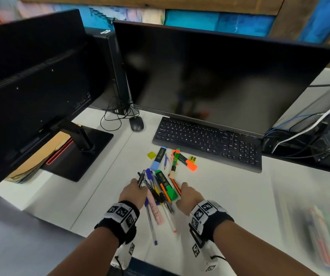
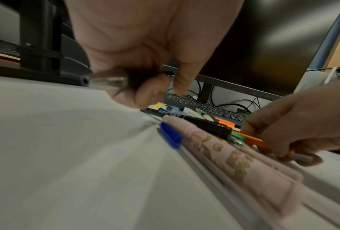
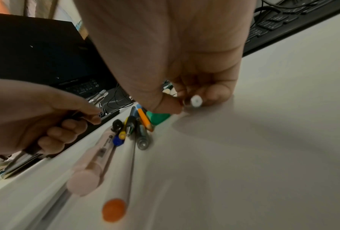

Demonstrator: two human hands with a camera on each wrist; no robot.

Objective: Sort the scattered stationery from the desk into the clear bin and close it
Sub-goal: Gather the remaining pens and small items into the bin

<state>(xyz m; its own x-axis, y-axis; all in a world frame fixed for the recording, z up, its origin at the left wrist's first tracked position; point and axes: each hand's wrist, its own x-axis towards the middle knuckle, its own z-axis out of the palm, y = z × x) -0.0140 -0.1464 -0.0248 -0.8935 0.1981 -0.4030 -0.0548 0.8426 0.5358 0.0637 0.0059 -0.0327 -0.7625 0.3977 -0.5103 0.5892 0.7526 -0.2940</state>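
Observation:
A pile of pens, pencils and a green highlighter lies on the white desk between my hands. My left hand grips a couple of clear and dark pens at the pile's left edge; the left wrist view shows its fingers curled round a clear pen barrel. My right hand pinches a white-ended pen at the pile's right edge. A pink pen and a blue cap lie in the pile. The clear bin sits blurred at the right, holding pens.
More stationery lies beyond the pile: a blue highlighter, an orange highlighter, a green marker and a yellow block. Behind them are a black keyboard, a mouse, two monitors, and cables at the right.

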